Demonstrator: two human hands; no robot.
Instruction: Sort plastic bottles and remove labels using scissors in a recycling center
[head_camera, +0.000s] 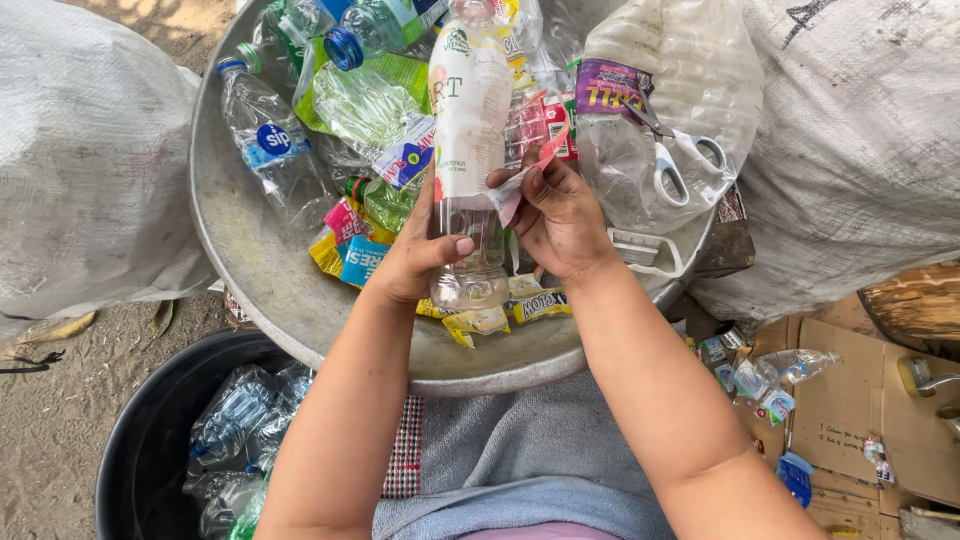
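left hand (418, 255) wrapped around clear bottle (468, 150), right hand (556, 215) pinching its peeling label (515, 190)

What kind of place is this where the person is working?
Probably an outdoor sorting spot for plastic recycling. A wide metal basin holds empty plastic bottles, large woven sacks stand around it on bare ground, and a black bin holds crushed bottles. Both hands hold a clear bottle, the right hand pulling its label.
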